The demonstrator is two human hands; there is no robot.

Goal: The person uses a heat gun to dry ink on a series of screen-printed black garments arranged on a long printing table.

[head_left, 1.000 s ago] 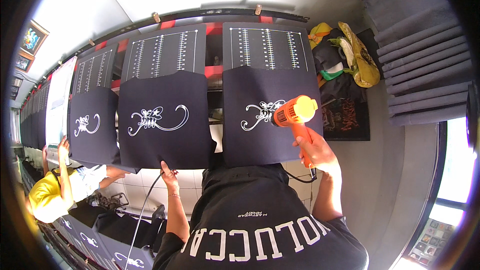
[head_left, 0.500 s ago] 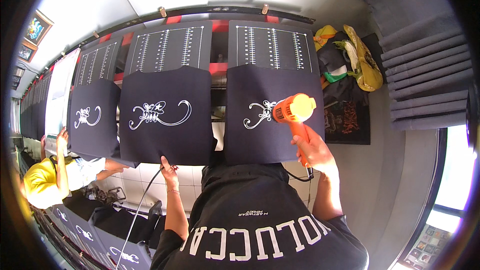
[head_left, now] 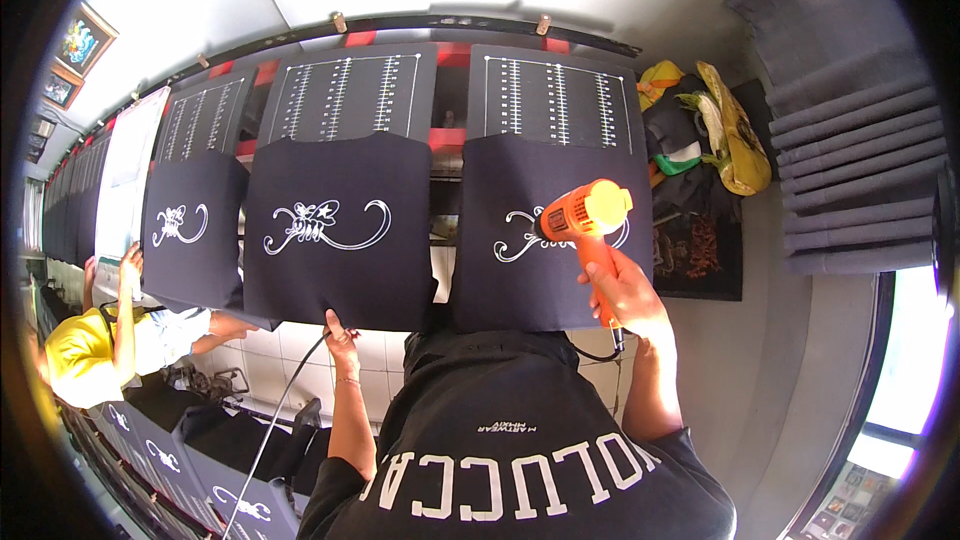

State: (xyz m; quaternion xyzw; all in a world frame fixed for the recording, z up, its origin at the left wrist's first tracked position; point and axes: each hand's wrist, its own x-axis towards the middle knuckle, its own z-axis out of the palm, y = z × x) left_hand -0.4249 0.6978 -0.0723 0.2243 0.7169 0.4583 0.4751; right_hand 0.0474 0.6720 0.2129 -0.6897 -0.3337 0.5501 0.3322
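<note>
Black tee (head_left: 520, 460) — short sleeves (white lettering) — thin wristband (head_left: 346, 380).

Two framed pictures (head_left: 70, 55) hang on the left wall. A colourful printed sheet (head_left: 850, 495) of small squares lies at lower right, below the window.

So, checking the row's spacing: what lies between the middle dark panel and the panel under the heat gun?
Head view: between the middle dark panel and the right panel under the heat gun is a narrow gap showing the frame behind.

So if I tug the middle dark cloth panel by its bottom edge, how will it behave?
Probably floppy: the dark cloth panel lies flat over its board, its lower edge hanging where the left hand touches it. Likely light, so it may slide or wrinkle when pulled.
</note>
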